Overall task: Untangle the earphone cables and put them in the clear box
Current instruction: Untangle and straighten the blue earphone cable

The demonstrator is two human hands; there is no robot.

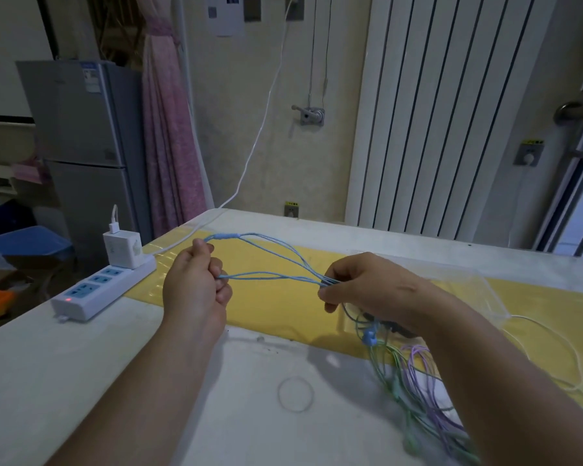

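Blue cable (228,235): looped between hands
Left hand (196,280): fingers clamped on it
Right hand (360,284): pinching it
Clear box (478,290): right

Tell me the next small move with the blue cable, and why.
Probably lift the right hand a little to draw the blue earbud free. The blue cable is looped between the left hand and right hand, both pinching it, but its earbud hangs below the right hand beside the green cable and purple cable.

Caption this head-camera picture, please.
Left hand and right hand stretch a blue earphone cable near tangled green and purple cables.
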